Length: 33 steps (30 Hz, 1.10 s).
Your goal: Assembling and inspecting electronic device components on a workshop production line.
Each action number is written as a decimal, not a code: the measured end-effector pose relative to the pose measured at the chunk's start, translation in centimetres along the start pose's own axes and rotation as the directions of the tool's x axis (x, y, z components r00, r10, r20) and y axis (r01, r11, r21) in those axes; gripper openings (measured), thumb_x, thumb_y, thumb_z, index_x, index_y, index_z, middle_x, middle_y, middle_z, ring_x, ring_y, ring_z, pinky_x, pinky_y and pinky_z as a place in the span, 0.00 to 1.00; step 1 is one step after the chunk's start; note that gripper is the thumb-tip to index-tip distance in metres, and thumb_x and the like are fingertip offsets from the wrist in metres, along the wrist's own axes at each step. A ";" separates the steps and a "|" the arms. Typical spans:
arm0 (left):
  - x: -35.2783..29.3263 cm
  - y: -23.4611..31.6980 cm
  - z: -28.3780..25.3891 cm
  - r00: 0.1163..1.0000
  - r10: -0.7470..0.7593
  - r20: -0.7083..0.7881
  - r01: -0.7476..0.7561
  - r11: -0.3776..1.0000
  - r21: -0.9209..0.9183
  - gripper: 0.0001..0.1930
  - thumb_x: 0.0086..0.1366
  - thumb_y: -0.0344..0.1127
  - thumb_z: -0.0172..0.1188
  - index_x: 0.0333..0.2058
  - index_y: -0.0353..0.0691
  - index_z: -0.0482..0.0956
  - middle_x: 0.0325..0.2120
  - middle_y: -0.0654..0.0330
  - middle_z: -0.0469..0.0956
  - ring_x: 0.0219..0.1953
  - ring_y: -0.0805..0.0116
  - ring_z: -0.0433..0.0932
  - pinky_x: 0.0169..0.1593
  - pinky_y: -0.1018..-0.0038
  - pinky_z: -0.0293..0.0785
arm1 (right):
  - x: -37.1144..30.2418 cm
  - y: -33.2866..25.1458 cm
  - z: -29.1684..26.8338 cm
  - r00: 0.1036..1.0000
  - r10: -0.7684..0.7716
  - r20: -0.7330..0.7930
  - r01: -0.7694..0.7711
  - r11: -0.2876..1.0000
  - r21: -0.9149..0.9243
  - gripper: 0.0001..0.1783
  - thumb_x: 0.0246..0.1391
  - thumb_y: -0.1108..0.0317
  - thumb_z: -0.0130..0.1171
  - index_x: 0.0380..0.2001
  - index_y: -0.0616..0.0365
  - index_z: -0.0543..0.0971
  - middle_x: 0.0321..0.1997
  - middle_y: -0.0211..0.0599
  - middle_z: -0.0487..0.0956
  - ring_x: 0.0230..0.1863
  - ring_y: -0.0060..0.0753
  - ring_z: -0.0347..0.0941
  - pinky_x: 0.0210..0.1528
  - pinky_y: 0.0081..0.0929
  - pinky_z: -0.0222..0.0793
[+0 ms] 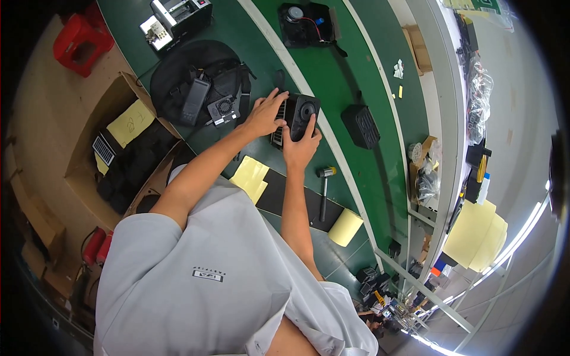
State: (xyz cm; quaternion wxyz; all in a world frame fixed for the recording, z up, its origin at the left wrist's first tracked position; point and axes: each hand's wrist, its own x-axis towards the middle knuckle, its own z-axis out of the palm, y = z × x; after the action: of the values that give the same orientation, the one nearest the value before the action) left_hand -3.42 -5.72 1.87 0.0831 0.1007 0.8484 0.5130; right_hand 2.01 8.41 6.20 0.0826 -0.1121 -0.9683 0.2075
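Closest to me, past my shirt, lie yellow paper and a dark mat, with a yellow roll over the mat's right end. A hammer rests across the mat, its head pointing away from me.

Beyond these, the speaker is between my hands, its round cone facing up. My right hand has hold of its near end, thumb and fingers parted by that end's width. My left hand touches the slatted left side, fingers spread fairly wide; I cannot tell whether they grip or only rest.

Left of the speaker, a black bag bears a black block and a grilled device.

Farther, across the white rail, stands a second black box; farther up lies an open case.
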 end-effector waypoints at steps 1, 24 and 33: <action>0.0 0.0 0.0 1.000 0.000 0.002 0.000 1.000 0.001 0.41 0.54 0.34 0.70 0.64 0.41 0.58 0.68 0.56 0.59 0.73 0.53 0.49 0.69 0.52 0.48 | 0.0 0.0 0.1 1.000 -0.007 -0.002 0.007 1.000 0.001 0.50 0.45 0.48 0.69 0.70 0.44 0.59 0.57 0.66 0.65 0.54 0.67 0.67 0.56 0.53 0.64; 0.2 -2.7 1.4 0.985 -0.016 -0.173 0.014 1.000 -0.015 0.36 0.47 0.36 0.74 0.59 0.50 0.74 0.68 0.55 0.58 0.70 0.45 0.51 0.67 0.50 0.57 | 0.5 -0.8 0.1 0.997 0.033 0.070 -0.023 0.989 -0.143 0.55 0.41 0.42 0.72 0.71 0.39 0.58 0.58 0.64 0.64 0.53 0.65 0.67 0.55 0.52 0.65; 3.9 -2.4 -3.4 0.914 0.360 -0.188 -0.269 0.885 0.381 0.18 0.53 0.29 0.66 0.45 0.49 0.84 0.56 0.61 0.73 0.62 0.55 0.64 0.60 0.58 0.63 | 0.5 -0.2 -0.2 0.992 0.030 0.120 -0.001 0.973 -0.232 0.60 0.35 0.44 0.76 0.72 0.36 0.57 0.60 0.62 0.63 0.56 0.63 0.65 0.56 0.52 0.63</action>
State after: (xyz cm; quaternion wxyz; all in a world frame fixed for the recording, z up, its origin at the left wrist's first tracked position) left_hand -8.21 -8.73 1.18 -0.1300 0.1846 0.9009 0.3707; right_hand 1.52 8.44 6.52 0.0075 -0.1156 -0.9882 0.1004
